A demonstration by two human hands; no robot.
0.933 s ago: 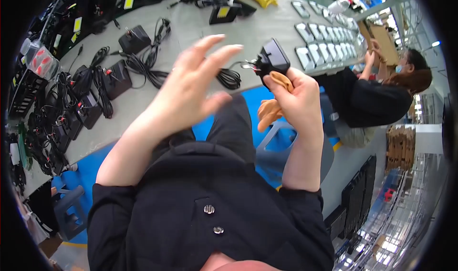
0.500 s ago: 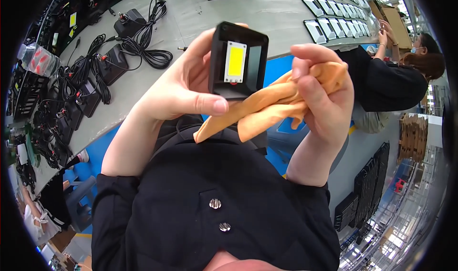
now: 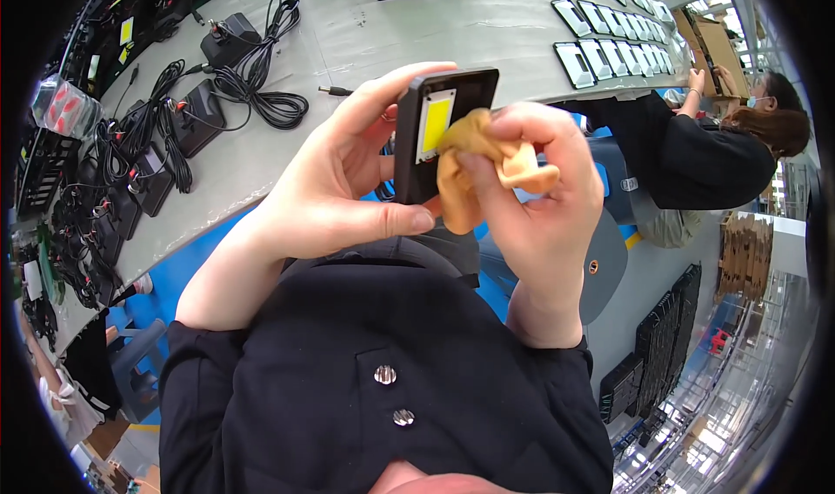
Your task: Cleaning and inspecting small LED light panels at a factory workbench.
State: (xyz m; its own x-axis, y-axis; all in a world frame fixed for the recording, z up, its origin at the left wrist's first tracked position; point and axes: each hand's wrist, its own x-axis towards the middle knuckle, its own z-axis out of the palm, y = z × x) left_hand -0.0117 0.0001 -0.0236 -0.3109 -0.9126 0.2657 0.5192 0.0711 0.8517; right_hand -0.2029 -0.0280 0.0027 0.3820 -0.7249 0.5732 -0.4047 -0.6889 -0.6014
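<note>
My left hand [image 3: 335, 172] grips a black square lamp housing [image 3: 407, 137] by its left and lower edges, thumb along the bottom. Inside the housing sits a yellow LED panel [image 3: 435, 122] with a white border. My right hand [image 3: 548, 181] pinches a bunched orange cloth [image 3: 461, 190] between thumb and fingers. The cloth presses against the front of the housing, over the right side of the yellow panel, and hides part of it. The housing is turned so that its front faces right.
Black lamp units with coiled cables [image 3: 261, 85] lie on the grey table [image 3: 365, 37] at left, near a clear plastic bag with red pieces [image 3: 65, 110]. Rows of pale frames [image 3: 600, 59] lie at far right. A co-worker in black [image 3: 713, 159] sits right, beside cardboard boxes [image 3: 709, 42].
My right hand has moved left, bringing the cloth from beside the housing onto its front. The cloth is more bunched. My left hand has turned the housing toward the right.
</note>
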